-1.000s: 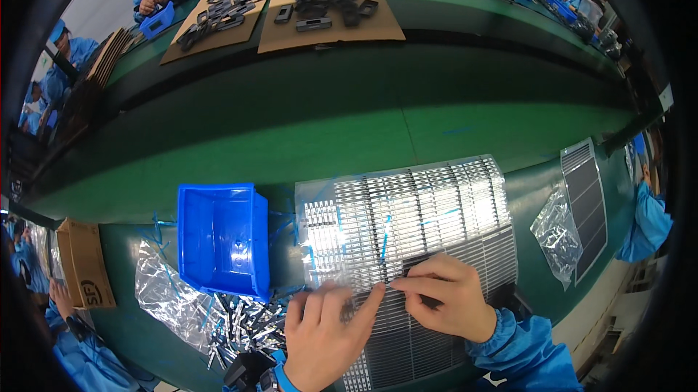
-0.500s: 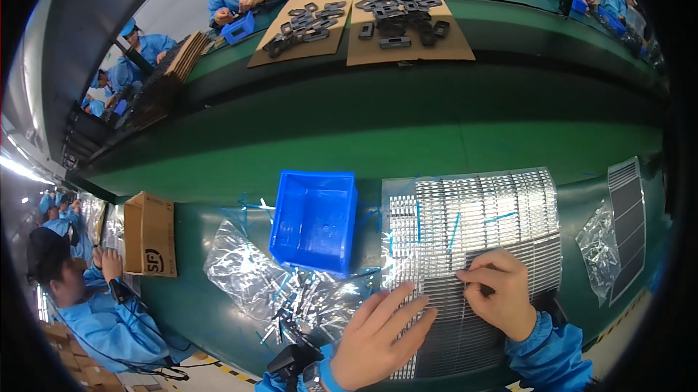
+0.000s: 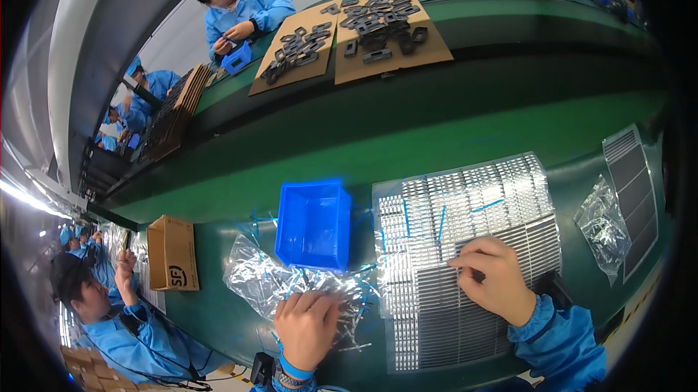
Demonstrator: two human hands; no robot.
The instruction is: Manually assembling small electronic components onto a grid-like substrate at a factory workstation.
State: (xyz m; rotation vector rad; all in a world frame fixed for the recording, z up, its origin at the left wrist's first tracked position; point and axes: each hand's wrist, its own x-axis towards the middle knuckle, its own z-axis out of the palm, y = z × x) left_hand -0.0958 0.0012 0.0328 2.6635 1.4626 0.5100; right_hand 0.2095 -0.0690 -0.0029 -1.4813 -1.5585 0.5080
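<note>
My right hand [image 3: 498, 281] rests on a sheet of thin silver and dark grey strips [image 3: 472, 196]. Its thumb and forefinger pinch together near the line where silver meets grey; whatever lies between them is too small to name. Over a heap of loose silver strips [image 3: 356, 312] is my left hand [image 3: 307, 328], fingers curled and drawn together, with the fingertips hidden. The heap spills from a clear plastic bag [image 3: 251, 270]. Just beyond that hand stands a blue plastic bin [image 3: 314, 225] with nothing in it. Narrow blue strips [image 3: 441, 225] lie across the silver part of the sheet.
At the right lie a crumpled clear bag [image 3: 603, 225] and another grey strip sheet [image 3: 634, 196]. A cardboard box [image 3: 173, 255] stands left, beside a seated co-worker [image 3: 109, 319]. Across the green bench, cardboard sheets [image 3: 429, 54] bear dark frame-shaped parts, near another person [image 3: 243, 10].
My left hand has left the sheet and moved left onto the loose strips, its spread fingers now curled. My right hand stays pinched at the sheet. The whole view has tilted slightly.
</note>
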